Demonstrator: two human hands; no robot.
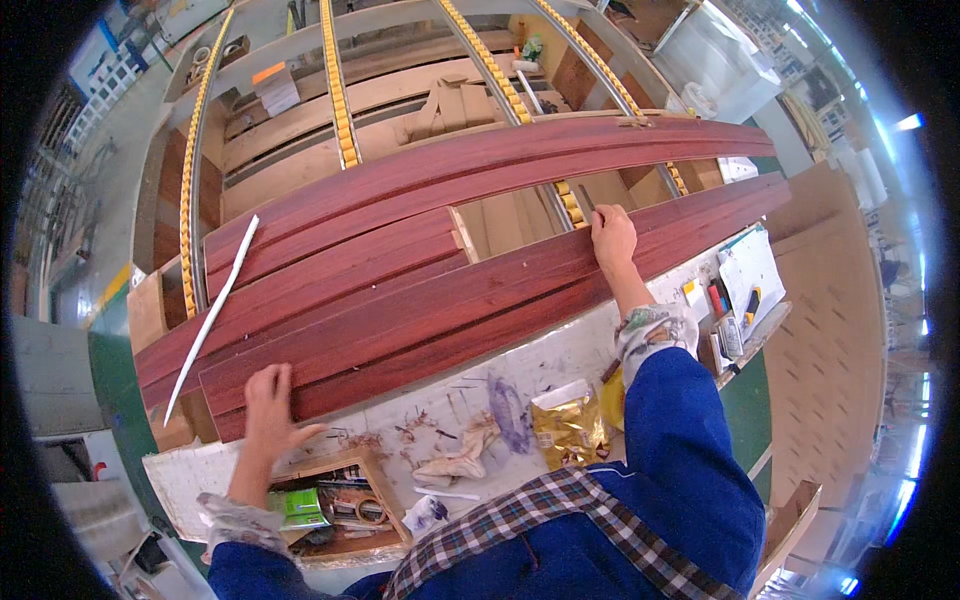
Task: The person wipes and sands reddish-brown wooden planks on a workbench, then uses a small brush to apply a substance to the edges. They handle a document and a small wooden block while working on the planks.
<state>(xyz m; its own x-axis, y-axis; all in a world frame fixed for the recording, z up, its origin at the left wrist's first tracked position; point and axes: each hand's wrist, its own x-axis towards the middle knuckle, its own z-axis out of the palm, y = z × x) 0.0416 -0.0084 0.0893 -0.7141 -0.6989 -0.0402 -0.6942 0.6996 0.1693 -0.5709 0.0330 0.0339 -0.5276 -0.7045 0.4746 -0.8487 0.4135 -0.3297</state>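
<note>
A long red-brown wooden board (480, 310) with a dark groove lies nearest me, slanting up to the right. My left hand (268, 412) rests on its left end, fingers flat on the surface and thumb spread. Farther right, my right hand (613, 243) is closed over the board's far edge, its fingertips partly hidden. Behind lie a second long red-brown board (420, 182) and a shorter red-brown piece (370, 270) with a pale cut end. A thin white strip (212, 318) lies across the boards' left part.
Yellow roller tracks (338, 90) run away under the boards. On the white bench (385, 425) are a wooden tool box (375, 465), a gold packet (570, 425) and a crumpled glove (458, 460). A clipboard (748, 270), markers and a cutter sit at the right.
</note>
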